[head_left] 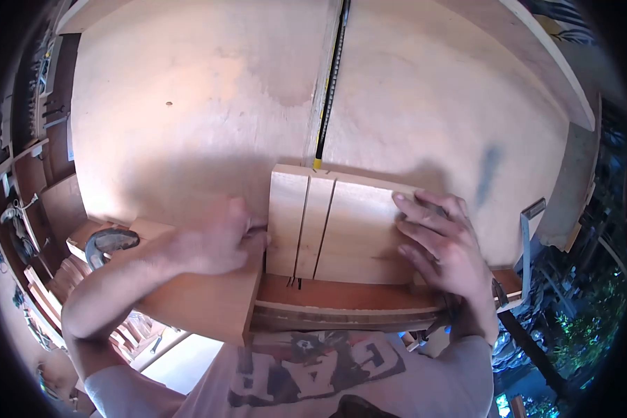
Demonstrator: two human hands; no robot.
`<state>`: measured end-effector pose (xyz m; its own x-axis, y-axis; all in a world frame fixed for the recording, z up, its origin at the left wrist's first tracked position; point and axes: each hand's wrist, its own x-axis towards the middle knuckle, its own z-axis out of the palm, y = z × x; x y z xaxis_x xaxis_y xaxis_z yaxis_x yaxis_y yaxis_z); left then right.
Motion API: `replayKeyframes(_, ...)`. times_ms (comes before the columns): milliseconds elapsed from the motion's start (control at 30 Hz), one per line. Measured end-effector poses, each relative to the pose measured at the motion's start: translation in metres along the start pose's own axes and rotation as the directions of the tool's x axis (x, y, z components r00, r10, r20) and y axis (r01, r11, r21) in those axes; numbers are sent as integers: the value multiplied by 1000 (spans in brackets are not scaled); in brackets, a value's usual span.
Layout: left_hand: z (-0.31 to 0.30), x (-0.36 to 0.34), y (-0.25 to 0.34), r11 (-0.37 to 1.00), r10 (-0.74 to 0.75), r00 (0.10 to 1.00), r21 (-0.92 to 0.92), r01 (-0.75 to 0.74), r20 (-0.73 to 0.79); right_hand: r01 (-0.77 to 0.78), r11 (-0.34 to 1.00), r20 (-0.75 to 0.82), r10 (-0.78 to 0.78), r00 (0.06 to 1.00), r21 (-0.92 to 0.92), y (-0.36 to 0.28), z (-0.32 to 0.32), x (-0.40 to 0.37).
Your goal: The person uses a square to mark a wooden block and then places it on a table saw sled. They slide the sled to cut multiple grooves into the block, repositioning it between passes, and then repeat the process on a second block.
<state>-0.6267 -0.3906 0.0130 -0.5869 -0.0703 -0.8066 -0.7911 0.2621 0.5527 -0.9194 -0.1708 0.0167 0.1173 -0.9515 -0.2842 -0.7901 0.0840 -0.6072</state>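
A pale wooden board (369, 230) with two dark parallel grooves lies at the near edge of the large plywood surface (209, 90). My right hand (439, 237) rests on the board's right end with its fingers spread. At the board's left edge is my left hand (223, 237), curled and smeared by motion; whether it holds anything is hidden. Beneath my left forearm lies another wooden board (209, 299). The grooved board's far edge touches the yellow end of a dark slot (333, 83) running away through the plywood.
A clamp (527, 251) stands at the right near edge, and a dark rounded tool (113, 240) sits at the left. A wooden fence (550, 56) borders the far right. Shelves with tools (28, 160) are at the left. A reddish-brown strip (355, 295) runs along the near edge.
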Motion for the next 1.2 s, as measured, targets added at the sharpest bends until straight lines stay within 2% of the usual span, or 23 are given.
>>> replayKeyframes(133, -10, -3, 13, 997, 0, 998, 71, -5, 67, -20, 994, 66, 28, 997, -111, -29, -4, -17)
replayKeyframes(167, -5, -4, 9, 998, 15, 998, 58, -19, 55, 23, 992, 161, -3, 987, -122, -41, -9, -22)
replayKeyframes(267, 2, -6, 4, 994, 66, 997, 84, -68, 37, 168, 975, 298, -117, 947, -149, -75, 15, -46)
replayKeyframes(300, 3, -7, 5, 991, 87, 995, 103, -90, 39, 204, 953, 355, -115, 928, -225, -80, 34, -55)
replayKeyframes(400, 2, -8, 10, 997, -2, 994, 71, -6, 110, 190, 871, 177, -121, 977, -454, -77, 81, -79)
replayKeyframes(433, -1, -8, 13, 989, -15, 998, 148, 6, 64, 146, 915, 97, -118, 988, -375, -75, 86, -78)
replayKeyframes(533, -1, -17, 30, 943, -25, 999, 331, 31, -22, 180, 900, 131, -138, 982, -397, -69, 85, -76)
replayKeyframes(567, -4, -19, 37, 928, -27, 999, 371, 32, -19, 124, 935, 181, -66, 981, -333, -78, 74, -73)
replayKeyframes(633, -9, -11, 43, 828, -27, 994, 555, 84, -110, 91, 942, 151, -44, 988, -322, -75, 77, -72)
replayKeyframes(667, -9, -18, 43, 790, 72, 954, 600, 123, -290, 85, 946, 110, -53, 992, -311, -72, 77, -72)
replayKeyframes(700, -8, -30, 47, 754, 182, 876, 635, 167, -447, 85, 940, 110, -51, 993, -332, -69, 76, -71)
replayKeyframes(733, 2, -50, 46, 851, 384, 696, 524, -14, -606, 81, 934, 113, -44, 993, -349, -66, 76, -69)
replayKeyframes(767, 15, -73, 45, 867, 498, 443, 440, -235, -745, 72, 928, 112, -33, 993, -366, -64, 76, -68)
replayKeyframes(833, 55, -123, 51, 714, 505, 183, 288, -638, -843, 80, 913, 86, -49, 995, -399, -61, 76, -68)
replayKeyframes(867, 84, -137, 44, 591, 492, 27, 311, -745, -870, 90, 904, 79, -63, 995, -417, -62, 76, -68)
replayKeyframes(900, 118, -150, 34, 457, 437, -122, 337, -823, -891, 76, 911, 86, -45, 995, -406, -64, 75, -68)
replayKeyframes(967, 201, -151, -6, 431, 439, -292, 484, -762, -850, 74, 917, 128, -25, 991, -392, -70, 68, -66)
replayKeyframes(1033, 265, -132, -45, 368, 532, -231, 469, -803, -814, 31, 924, 127, 19, 992, -382, -64, 73, -68)
replayKeyframes(1067, 297, -120, -71, 501, 502, -101, 384, -776, -859, 12, 925, 115, 35, 993, -379, -61, 72, -64)
replayKeyframes(1100, 332, -103, -111, 703, 319, 222, 72, -708, -921, -5, 933, 124, 54, 991, -361, -64, 69, -64)
replayKeyframes(1133, 346, -68, -148, 569, -75, 375, -349, -745, -924, -17, 932, 119, 64, 991, -361, -64, 69, -62)
replayKeyframes(1167, 359, -33, -180, 248, -411, 550, -670, -700, -727, -27, 930, 126, 79, 989, -366, -62, 69, -63)
replayKeyframes(1200, 357, -7, -209, 152, -518, 554, -707, -691, -652, -39, 928, 130, 93, 987, -371, -60, 69, -62)
